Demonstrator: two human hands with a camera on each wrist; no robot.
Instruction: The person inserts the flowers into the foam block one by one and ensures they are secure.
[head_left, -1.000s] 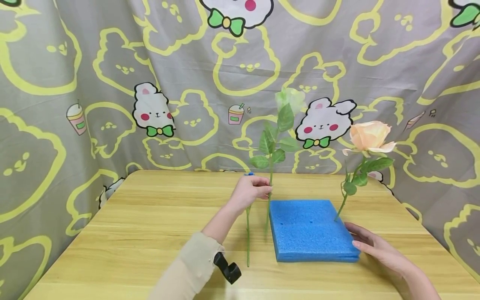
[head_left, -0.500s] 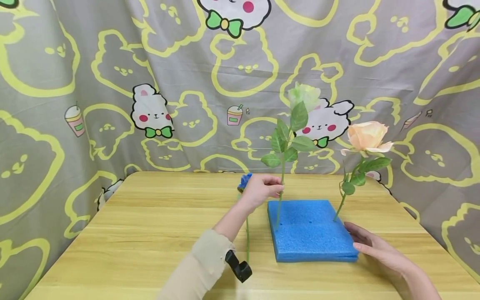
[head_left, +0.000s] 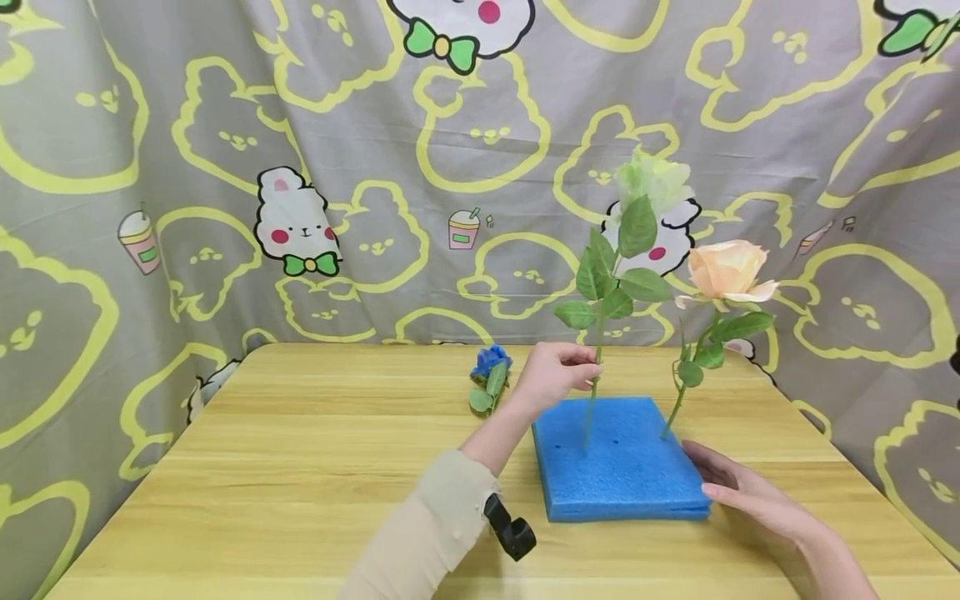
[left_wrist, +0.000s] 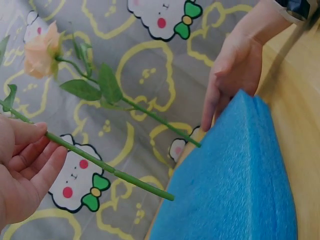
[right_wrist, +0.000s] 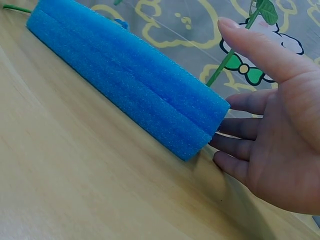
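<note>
My left hand [head_left: 555,377] pinches the stem of a pale green-white rose [head_left: 654,182] between thumb and fingers, holding it upright over a blue foam block [head_left: 626,483]. In the left wrist view the bare lower end of the stem [left_wrist: 167,195] shows whole, at the foam's top face. A peach rose [head_left: 726,272] stands in the block near its right edge, leaning right. My right hand [head_left: 757,504] rests at the block's right side; in the right wrist view its fingers [right_wrist: 242,127] reach out straight to the foam's end, the thumb held apart above.
A blue rose [head_left: 491,363] lies on the wooden table [head_left: 315,467] left of the block, its stem mostly hidden behind my left forearm. Small dark holes mark the foam's top. Behind the table hangs a grey patterned curtain [head_left: 375,125].
My left hand has carried the green-white rose rightward, from beside the foam block to over its top. The blue rose's head has come into view from behind the hand. My right hand stays at the block.
</note>
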